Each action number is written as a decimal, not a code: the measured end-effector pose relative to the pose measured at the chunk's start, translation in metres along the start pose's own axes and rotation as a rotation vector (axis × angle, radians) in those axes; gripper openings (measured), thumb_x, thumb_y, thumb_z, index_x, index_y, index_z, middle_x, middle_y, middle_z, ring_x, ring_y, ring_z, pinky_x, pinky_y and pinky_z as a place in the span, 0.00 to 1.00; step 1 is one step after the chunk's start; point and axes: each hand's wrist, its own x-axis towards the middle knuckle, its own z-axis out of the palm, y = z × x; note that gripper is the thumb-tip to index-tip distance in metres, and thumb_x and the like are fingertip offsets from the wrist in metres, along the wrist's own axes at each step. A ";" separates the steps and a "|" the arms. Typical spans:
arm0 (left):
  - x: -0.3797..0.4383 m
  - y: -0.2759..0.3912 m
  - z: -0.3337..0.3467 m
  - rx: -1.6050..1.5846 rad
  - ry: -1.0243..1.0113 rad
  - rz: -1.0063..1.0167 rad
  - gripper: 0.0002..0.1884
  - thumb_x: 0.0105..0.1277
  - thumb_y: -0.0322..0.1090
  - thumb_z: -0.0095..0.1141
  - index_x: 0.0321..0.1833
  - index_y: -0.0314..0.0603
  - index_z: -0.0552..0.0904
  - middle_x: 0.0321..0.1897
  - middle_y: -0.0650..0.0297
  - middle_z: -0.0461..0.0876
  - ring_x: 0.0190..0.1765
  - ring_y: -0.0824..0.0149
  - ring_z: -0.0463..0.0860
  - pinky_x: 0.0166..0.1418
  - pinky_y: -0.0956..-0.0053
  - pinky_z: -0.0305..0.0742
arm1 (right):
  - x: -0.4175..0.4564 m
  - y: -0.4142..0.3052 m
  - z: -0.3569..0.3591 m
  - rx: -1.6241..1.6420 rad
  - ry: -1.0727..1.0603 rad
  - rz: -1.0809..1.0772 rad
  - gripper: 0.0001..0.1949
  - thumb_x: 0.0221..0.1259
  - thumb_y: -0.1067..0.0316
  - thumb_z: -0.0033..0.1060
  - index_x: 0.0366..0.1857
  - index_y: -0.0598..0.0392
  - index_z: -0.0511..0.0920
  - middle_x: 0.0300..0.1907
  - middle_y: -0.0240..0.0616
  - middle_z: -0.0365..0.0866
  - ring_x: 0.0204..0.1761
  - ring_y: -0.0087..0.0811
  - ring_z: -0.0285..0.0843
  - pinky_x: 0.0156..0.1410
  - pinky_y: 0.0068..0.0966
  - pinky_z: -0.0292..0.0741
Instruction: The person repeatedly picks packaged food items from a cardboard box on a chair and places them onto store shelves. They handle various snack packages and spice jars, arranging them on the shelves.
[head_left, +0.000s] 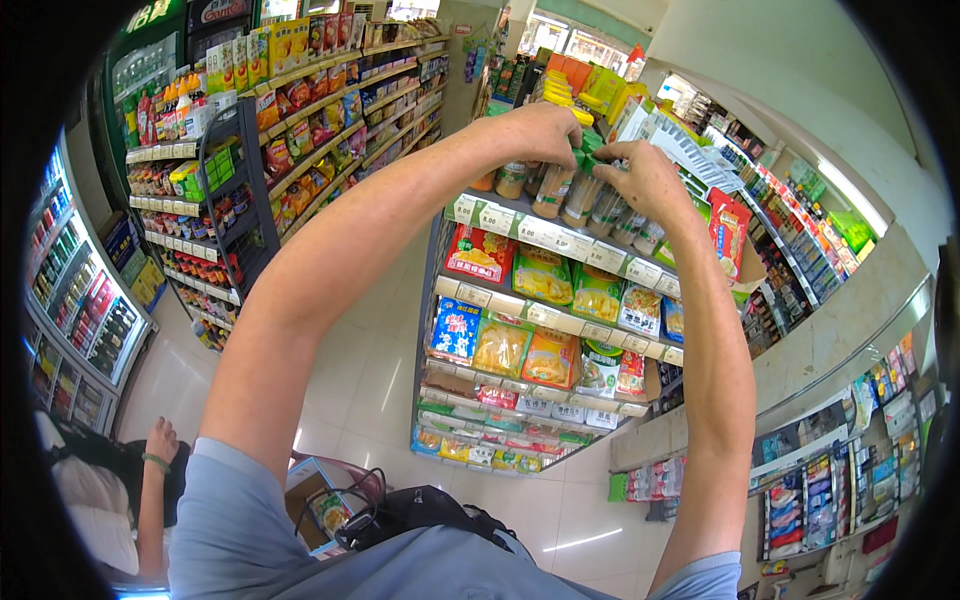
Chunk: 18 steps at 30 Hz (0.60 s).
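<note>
On the top shelf of a store rack stands a row of clear spice jars (581, 199) with green lids and brown or pale contents. My left hand (551, 133) reaches over the row from the left, its fingers curled down on the lid of a tilted spice jar (555, 189). Just to the right, my right hand (646, 178) has its thumb and fingers at the neighbouring green lids (591, 142). Whether it grips one is hidden. Behind my left hand are jars with yellow lids (556, 86). Price tags (540, 235) line the shelf edge below the jars.
Lower shelves hold bagged foods (544, 274). An open carton (322, 506) with packets sits by my waist, near a black bag (427, 514). At lower left is another person's hand (160, 441). A snack rack (315, 139) and a drinks cooler (82, 292) stand left.
</note>
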 end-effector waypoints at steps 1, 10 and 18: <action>0.000 -0.001 0.000 -0.014 -0.010 0.008 0.29 0.58 0.43 0.72 0.60 0.33 0.86 0.37 0.51 0.88 0.32 0.59 0.88 0.36 0.65 0.84 | -0.001 -0.001 -0.001 -0.002 -0.002 0.005 0.18 0.64 0.61 0.70 0.55 0.55 0.88 0.50 0.53 0.90 0.53 0.49 0.90 0.63 0.39 0.81; -0.001 -0.001 0.000 0.017 -0.013 0.008 0.29 0.60 0.42 0.71 0.63 0.34 0.85 0.42 0.50 0.87 0.37 0.59 0.88 0.38 0.65 0.85 | -0.003 -0.003 -0.002 0.003 -0.011 0.017 0.19 0.64 0.60 0.70 0.56 0.55 0.88 0.51 0.52 0.90 0.54 0.49 0.89 0.64 0.40 0.81; -0.003 -0.005 0.002 0.055 0.033 0.034 0.29 0.59 0.48 0.71 0.59 0.35 0.87 0.41 0.48 0.88 0.43 0.54 0.89 0.44 0.61 0.85 | -0.002 -0.009 -0.005 -0.003 -0.027 0.024 0.20 0.62 0.58 0.71 0.57 0.55 0.88 0.53 0.52 0.90 0.56 0.48 0.88 0.65 0.39 0.79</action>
